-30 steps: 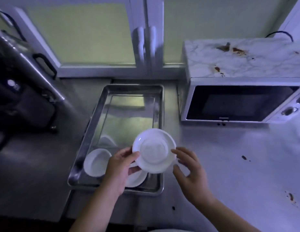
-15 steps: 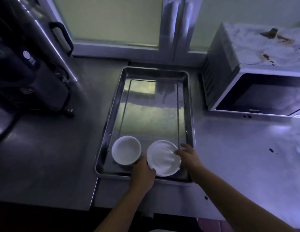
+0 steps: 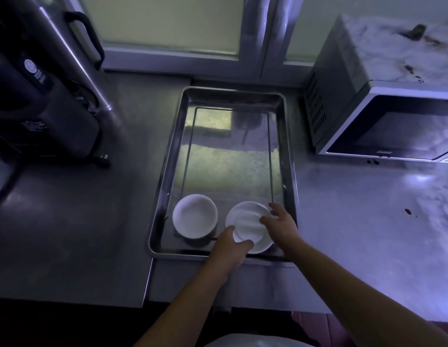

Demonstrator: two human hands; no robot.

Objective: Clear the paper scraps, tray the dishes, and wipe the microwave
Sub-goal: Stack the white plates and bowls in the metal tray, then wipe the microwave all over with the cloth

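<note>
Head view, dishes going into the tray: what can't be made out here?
- Stacked plates: the count is unclear; left hand and right hand cover their near edges.
- Grip: whether either hand still clamps the plates is unclear.
- Bowl: its contents are lost in dim light.
- Microwave: controls cut off by the right edge.
- Paper scraps, wiping cloth: none in view.
- Dark appliance: cut off by the left edge.

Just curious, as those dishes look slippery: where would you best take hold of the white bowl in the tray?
Probably the white bowl by its rim on the near-left side, thumb inside, fingers outside. It sits upright and open, the plates crowd its right, and the tray wall is close on its left.
</note>
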